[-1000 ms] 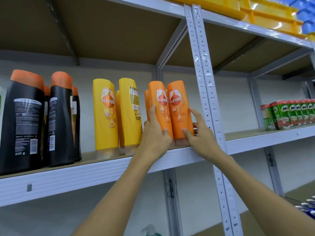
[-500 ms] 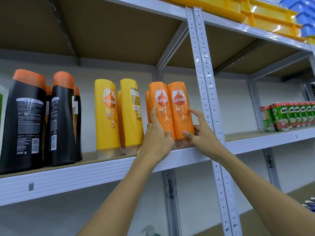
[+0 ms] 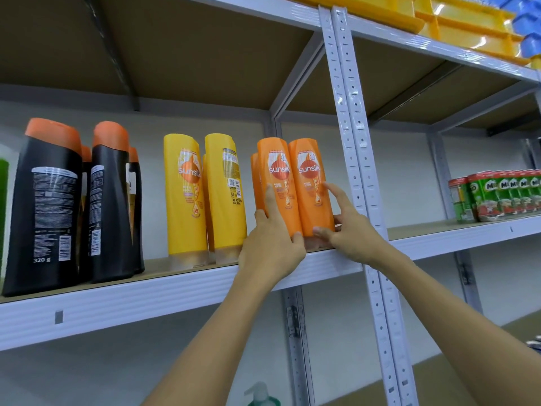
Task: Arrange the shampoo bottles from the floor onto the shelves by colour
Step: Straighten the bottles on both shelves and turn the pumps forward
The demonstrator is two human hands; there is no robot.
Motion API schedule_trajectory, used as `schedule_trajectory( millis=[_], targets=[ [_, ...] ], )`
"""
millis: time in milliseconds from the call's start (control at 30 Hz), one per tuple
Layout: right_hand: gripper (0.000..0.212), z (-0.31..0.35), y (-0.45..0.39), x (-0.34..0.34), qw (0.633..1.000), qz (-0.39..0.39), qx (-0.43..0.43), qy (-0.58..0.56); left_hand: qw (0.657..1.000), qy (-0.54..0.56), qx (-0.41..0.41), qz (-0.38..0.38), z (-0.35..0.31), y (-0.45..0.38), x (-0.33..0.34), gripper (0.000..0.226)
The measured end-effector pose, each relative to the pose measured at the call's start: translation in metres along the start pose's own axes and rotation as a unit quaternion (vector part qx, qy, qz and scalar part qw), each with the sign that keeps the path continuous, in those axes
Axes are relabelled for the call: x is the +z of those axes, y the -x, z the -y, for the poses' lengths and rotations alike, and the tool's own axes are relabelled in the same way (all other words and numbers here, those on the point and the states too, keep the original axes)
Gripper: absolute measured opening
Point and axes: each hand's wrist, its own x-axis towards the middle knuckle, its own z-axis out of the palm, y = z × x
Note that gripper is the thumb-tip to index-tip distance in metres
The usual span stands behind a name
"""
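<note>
Landmark: the perforated grey upright (image 3: 355,171) of the metal rack.

Nearest the camera, two bare forearms reach up toward the shelf (image 3: 175,291). Low in the view, left of the upright's foot, a pump dispenser top (image 3: 259,394) is cut off by the frame edge.

The left hand (image 3: 270,247) grips the left front orange bottle (image 3: 276,186): forefinger laid up its label, thumb curled round its lower right side. The right hand (image 3: 348,227) rests on the right front orange bottle (image 3: 311,186), fingers straight and spread, thumb tip against its base. Both bottles stand upright on the shelf, touching each other, immediately left of the upright. Another orange bottle (image 3: 254,180) stands behind them, mostly hidden.

Further left of the upright stand yellow bottles (image 3: 183,194), then black bottles with orange caps (image 3: 46,206); rear bottles in each group are largely hidden. A green object (image 3: 3,200) is cut off at the left frame edge.

Right of the upright, green cartons (image 3: 503,197) line the adjoining shelf. Above, yellow bins (image 3: 468,22) and blue bins (image 3: 527,24) sit on the top shelf, partly out of frame. A pale wall backs the rack.
</note>
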Motion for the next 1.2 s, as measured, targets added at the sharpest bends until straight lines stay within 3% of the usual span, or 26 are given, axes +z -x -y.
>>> schedule_trajectory(
  millis=[133, 400, 667, 900, 1200],
  targets=[
    [0.093, 0.0068, -0.0026, -0.0068, 0.998, 0.023, 0.026, 0.06, 1.0, -0.005, -0.001, -0.003, 0.0011, -0.0005, -0.0004, 0.095],
    [0.089, 0.0012, -0.0012, -0.0063, 0.999, 0.013, 0.044, -0.025, 1.0, 0.023, -0.015, 0.013, -0.0008, -0.0015, 0.0005, 0.096],
    [0.094, 0.007, -0.0008, -0.0022, 0.998, 0.022, 0.05, 0.017, 1.0, -0.014, -0.009, -0.005, -0.0002, 0.0001, 0.0019, 0.1],
    [0.092, 0.0062, -0.0037, -0.0035, 0.998, 0.037, 0.057, 0.006, 1.0, 0.021, -0.023, 0.002, -0.001, -0.0017, 0.0015, 0.104],
    [0.094, 0.0062, 0.0014, -0.0038, 0.999, 0.027, 0.014, 0.035, 0.998, 0.04, -0.056, 0.013, -0.0027, -0.0055, 0.0, 0.106]
  ],
)
